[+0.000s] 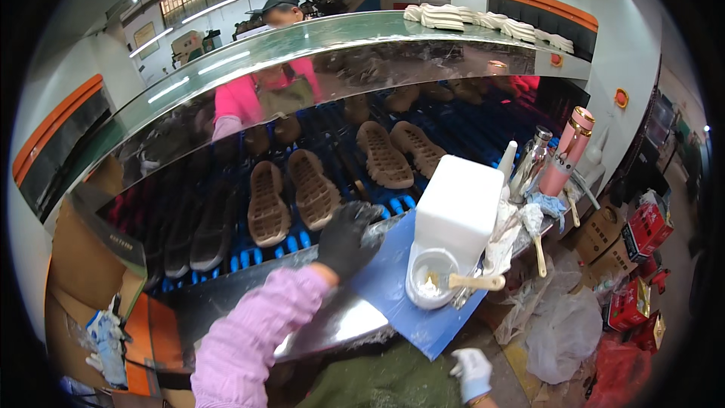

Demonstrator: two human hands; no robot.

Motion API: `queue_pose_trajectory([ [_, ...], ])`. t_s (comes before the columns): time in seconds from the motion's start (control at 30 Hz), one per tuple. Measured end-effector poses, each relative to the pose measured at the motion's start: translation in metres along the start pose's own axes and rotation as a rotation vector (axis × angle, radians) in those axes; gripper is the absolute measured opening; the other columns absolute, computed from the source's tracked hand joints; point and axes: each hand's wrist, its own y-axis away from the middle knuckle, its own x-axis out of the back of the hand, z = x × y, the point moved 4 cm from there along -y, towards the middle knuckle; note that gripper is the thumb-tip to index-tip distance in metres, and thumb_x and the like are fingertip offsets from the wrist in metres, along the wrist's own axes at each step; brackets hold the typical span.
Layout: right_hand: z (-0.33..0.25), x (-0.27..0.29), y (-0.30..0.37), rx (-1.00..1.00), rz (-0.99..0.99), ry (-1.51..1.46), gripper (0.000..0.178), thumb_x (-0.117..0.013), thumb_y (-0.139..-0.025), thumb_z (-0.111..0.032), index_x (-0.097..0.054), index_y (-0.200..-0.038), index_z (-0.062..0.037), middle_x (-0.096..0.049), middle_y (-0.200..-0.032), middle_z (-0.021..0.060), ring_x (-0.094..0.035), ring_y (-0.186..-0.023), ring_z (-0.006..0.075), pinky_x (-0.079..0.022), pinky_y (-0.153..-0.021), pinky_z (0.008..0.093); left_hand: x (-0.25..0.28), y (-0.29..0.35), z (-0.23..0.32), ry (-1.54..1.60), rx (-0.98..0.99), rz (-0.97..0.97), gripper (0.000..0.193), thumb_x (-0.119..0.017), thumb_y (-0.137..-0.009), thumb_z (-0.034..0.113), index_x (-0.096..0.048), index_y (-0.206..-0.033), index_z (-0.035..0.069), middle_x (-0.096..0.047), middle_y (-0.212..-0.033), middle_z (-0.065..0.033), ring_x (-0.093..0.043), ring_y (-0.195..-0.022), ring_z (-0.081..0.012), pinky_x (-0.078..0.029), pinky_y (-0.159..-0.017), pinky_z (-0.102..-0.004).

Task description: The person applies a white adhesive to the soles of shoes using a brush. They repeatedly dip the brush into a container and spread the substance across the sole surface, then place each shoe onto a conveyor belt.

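Observation:
My left hand (349,242), in a black glove, reaches over the metal edge of a conveyor. Its fingers are apart and point up to the right, with no object seen in them. Just beyond it are brown shoe soles (313,189) with gridded hollows, lying on the blue-lit rollers. Lower right, my right hand (472,374) wears a white glove; its fingers are loosely bent and apart, with nothing visible in them. Above it, on a blue sheet (434,332), stands a white plastic container (459,200) with a cup-like opening (432,272), where a wooden-handled brush (476,282) rests.
A pink bottle (566,153), a steel flask (531,162) and rags stand at right. Dark soles (211,234) lie on the left rollers. Below right are plastic bags (563,332) and red boxes (630,302). A cardboard box (98,257) stands left. Beyond the machine is another person (281,11).

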Motion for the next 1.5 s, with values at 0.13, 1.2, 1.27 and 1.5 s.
queue_pose_trajectory([
  [0.13, 0.013, -0.034, -0.019, 0.185, 0.019, 0.433, 0.015, -0.067, -0.088, -0.02, -0.071, -0.086, -0.0053, -0.069, -0.078, 0.0134, -0.068, -0.068, 0.0266, -0.054, -0.064, 0.0375, -0.059, -0.104, -0.014, -0.21, 0.029, -0.182, 0.055, -0.069, -0.086, 0.031, -0.056, -0.138, 0.017, -0.05, -0.145, -0.0177, -0.048, -0.132, -0.0387, -0.04, -0.111, -0.0452],
  [1.2, 0.056, -0.016, -0.035, 0.262, 0.098, 0.459, 0.023, -0.063, -0.087, -0.011, -0.067, -0.107, -0.0019, -0.067, -0.089, 0.0213, -0.064, -0.079, 0.0401, -0.053, -0.072, 0.0465, -0.212, -0.257, -0.005, -0.106, -0.052, -0.665, 0.039, -0.06, -0.095, 0.029, -0.062, -0.125, 0.003, -0.07, -0.107, -0.0193, -0.068, -0.098, -0.0317, -0.052, -0.088, -0.0394],
  [1.27, 0.071, -0.021, -0.028, 0.218, 0.111, 0.512, 0.022, -0.063, -0.087, -0.011, -0.067, -0.108, -0.002, -0.067, -0.089, 0.0212, -0.064, -0.079, 0.0401, -0.053, -0.072, 0.0464, -0.222, -0.26, -0.008, -0.125, -0.047, -0.632, 0.039, -0.061, -0.094, 0.031, -0.064, -0.121, 0.003, -0.071, -0.105, -0.0196, -0.069, -0.096, -0.0319, -0.053, -0.086, -0.0399],
  [1.5, 0.021, -0.015, -0.043, 0.09, 0.073, 0.325, 0.024, -0.068, -0.087, -0.019, -0.067, -0.106, -0.0051, -0.068, -0.092, 0.0214, -0.065, -0.084, 0.0403, -0.053, -0.077, 0.0469, -0.127, -0.228, -0.041, 0.202, 0.221, -0.156, 0.042, -0.066, -0.09, 0.038, -0.071, -0.109, 0.001, -0.072, -0.098, -0.0206, -0.07, -0.09, -0.0328, -0.054, -0.082, -0.0414],
])
